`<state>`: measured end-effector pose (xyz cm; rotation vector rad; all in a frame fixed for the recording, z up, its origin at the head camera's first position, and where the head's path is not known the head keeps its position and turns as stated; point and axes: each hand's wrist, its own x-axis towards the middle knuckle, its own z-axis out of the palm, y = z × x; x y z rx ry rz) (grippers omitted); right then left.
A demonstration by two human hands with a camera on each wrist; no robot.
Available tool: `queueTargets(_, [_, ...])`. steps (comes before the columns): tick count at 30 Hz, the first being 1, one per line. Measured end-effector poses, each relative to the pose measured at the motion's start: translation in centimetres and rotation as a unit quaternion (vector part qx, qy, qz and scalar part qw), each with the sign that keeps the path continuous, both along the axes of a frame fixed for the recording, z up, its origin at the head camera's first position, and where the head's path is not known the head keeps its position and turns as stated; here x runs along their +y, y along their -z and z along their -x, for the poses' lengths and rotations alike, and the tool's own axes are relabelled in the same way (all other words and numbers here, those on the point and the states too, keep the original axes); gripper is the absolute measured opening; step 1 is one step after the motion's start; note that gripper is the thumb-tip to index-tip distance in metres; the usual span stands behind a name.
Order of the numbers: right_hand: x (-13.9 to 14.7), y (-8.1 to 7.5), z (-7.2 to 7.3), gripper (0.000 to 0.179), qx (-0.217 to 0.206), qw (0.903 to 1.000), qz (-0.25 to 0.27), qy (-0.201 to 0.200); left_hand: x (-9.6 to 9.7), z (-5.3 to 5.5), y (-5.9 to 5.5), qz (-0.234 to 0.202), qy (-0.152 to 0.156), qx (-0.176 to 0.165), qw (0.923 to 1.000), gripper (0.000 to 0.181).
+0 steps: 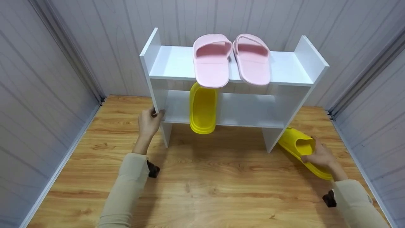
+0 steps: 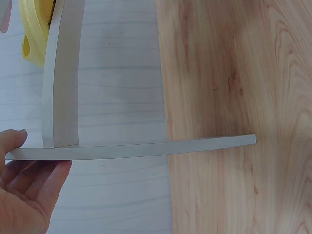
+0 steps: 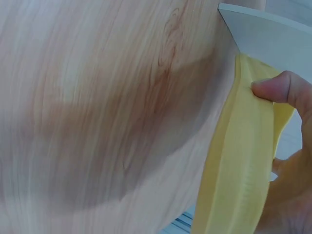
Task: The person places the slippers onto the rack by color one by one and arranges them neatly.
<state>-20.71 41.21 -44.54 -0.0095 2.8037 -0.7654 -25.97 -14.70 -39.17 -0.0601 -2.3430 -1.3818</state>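
Note:
A white two-tier shoe rack (image 1: 246, 109) stands against the back wall. My left hand (image 1: 150, 123) grips the front edge of its left side panel; in the left wrist view the thumb and fingers (image 2: 53, 187) pinch that panel from both faces. At the right, my right hand (image 1: 321, 154) holds a yellow slipper (image 1: 292, 141) by its side, toe toward the rack's right panel. The right wrist view shows the thumb (image 3: 273, 90) on the slipper's edge. Another yellow slipper (image 1: 203, 109) sits on the lower shelf, left of the middle, its heel over the front edge.
Two pink slippers (image 1: 211, 71) (image 1: 254, 68) lie side by side on the top shelf, heels past its front edge. Wood-look floor (image 1: 202, 190) spreads before the rack. Panelled walls (image 1: 38, 104) close in the left, back and right sides.

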Motion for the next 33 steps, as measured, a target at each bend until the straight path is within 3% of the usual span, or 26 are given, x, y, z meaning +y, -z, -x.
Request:
queueTargets(7, [0.2,-1.1,-0.8,0.1,-0.006,0.9995,0.003,-0.032,0.0,0.0,0.0,0.013,-0.009,0.002,0.9999,0.028])
queueTargets(23, [0.4,-3.2,-2.8,0.094,-0.15,0.9844,0.02,-0.09,0.0,0.0,0.0,0.009,-0.012,-0.001,0.9999,0.027])
queueTargets(27, [0.1,-3.7,-3.2,0.094,-0.172,0.9802,0.016,-0.097,0.0,0.0,0.0,0.01,-0.011,0.002,0.9999,0.026])
queueTargets(33, [-0.6,-4.1,-3.4,0.091,-0.188,0.9715,0.051,-0.135,0.1,0.1,0.0,0.008,-0.004,0.001,1.0,0.028])
